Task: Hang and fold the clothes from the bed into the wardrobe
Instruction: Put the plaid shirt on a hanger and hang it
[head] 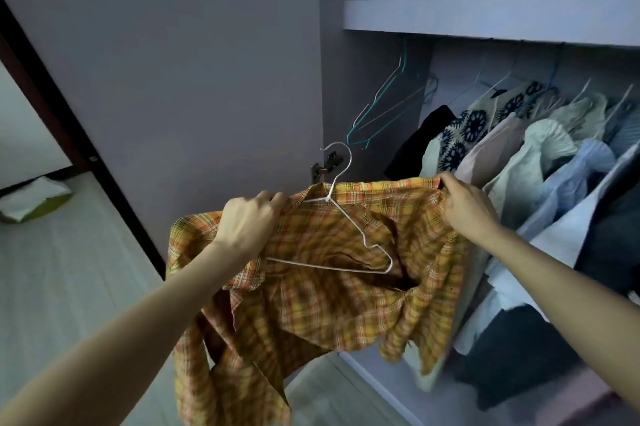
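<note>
A yellow and orange plaid shirt [311, 304] hangs spread between my two hands in front of the open wardrobe [485, 13]. My left hand [247, 221] grips the shirt's left shoulder near the collar. My right hand [467, 205] pinches the shirt's top edge at the right. A white wire hanger [349, 221] lies partly inside the neck opening, its hook sticking up above the collar and its right arm and bottom bar showing against the inside of the shirt. The shirt's sleeves dangle down.
Empty teal and white hangers [381, 107] hang at the left end of the wardrobe rail. Several hung garments [519, 155] fill the rail to the right. The wardrobe door [173, 62] stands open on the left. A tissue box [31, 204] lies on the floor at far left.
</note>
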`<state>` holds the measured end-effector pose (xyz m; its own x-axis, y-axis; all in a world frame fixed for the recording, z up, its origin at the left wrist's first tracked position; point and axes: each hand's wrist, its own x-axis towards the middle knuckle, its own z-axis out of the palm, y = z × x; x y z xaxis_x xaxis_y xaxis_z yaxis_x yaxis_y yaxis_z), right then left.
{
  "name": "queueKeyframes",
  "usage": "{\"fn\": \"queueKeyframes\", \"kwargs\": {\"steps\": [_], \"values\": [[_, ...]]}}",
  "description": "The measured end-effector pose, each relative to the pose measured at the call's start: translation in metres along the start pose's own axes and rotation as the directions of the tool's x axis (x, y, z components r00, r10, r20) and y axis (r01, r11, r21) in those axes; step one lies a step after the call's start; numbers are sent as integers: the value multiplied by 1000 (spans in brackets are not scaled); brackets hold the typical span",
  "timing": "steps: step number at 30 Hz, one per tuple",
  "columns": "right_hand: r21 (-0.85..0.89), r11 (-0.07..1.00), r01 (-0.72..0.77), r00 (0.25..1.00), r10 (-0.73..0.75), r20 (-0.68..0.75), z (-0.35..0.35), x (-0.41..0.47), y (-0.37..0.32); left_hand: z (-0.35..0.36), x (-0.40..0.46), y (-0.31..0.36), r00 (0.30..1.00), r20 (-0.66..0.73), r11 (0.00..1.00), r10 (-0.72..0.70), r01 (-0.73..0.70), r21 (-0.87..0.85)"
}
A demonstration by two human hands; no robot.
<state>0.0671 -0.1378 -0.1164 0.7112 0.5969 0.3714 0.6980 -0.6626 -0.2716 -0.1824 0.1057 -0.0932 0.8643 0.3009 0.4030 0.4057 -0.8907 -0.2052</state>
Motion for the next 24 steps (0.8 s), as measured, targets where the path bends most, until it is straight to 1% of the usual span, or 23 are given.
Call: {"fn": "queueKeyframes", "kwargs": {"steps": [1,2,3,4,5,6,7,8,9,10,11,12,13,14,15,16,17,19,21,22,23,24], "values": [[28,1000,-5,999,6,-34,-4,2,-5,1,1,1,999,18,999,-45,45,29],[93,995,-27,996,35,-83,-6,2,-10,2,2,2,995,17,995,-94,93,38],[201,978,-49,987,78,-144,-8,1,-18,3,4,3,988,-4,988,-152,152,-4],[323,945,-46,973,115,-198,-7,-4,-26,4,7,4,973,-40,971,-227,222,-91],[415,909,-29,974,118,-191,-5,-12,-35,4,11,5,947,-76,937,-313,295,-187],[450,893,10,996,34,-88,0,-22,-42,5,13,5,912,-95,891,-399,360,-277],[438,898,43,984,-113,135,7,-33,-48,6,15,4,883,-95,847,-459,403,-348],[405,912,61,868,-249,430,11,-43,-54,7,16,2,868,-82,813,-489,420,-403],[372,926,66,684,-313,659,12,-50,-59,9,16,0,867,-73,791,-492,411,-453],[380,924,38,560,-335,758,13,-51,-60,9,15,-1,876,-69,778,-477,385,-496],[423,906,13,579,-352,736,11,-50,-61,8,14,-3,890,-68,771,-450,349,-533],[479,877,17,720,-344,603,10,-44,-61,7,12,-4,906,-71,768,-417,309,-560],[514,857,44,885,-272,377,4,-36,-61,7,11,-6,920,-73,767,-384,274,-581],[512,853,100,973,-192,130,0,-27,-60,5,9,-6,932,-70,762,-355,246,-599],[486,859,164,986,-164,-44,-6,-19,-64,3,9,-6,942,-64,755,-329,222,-617],[455,860,230,973,-201,-111,-11,-11,-70,1,9,-4,951,-57,747,-303,200,-634],[438,852,286,957,-277,-87,-13,-5,-79,-2,9,-2,961,-49,745,-272,178,-642],[453,833,317,924,-380,53,-13,3,-100,-9,11,3,981,-11,750,-193,141,-647],[501,821,275,912,-387,134,-7,5,-117,-18,14,3,986,109,719,-123,164,-676],[503,826,257,922,-365,129,-2,4,-121,-22,15,1,979,180,695,-98,196,-692],[490,830,266,928,-357,101,4,1,-125,-26,15,-2,971,223,690,-87,220,-689],[457,837,302,927,-370,66,10,-4,-126,-28,16,-4,968,234,707,-88,226,-670]]}}
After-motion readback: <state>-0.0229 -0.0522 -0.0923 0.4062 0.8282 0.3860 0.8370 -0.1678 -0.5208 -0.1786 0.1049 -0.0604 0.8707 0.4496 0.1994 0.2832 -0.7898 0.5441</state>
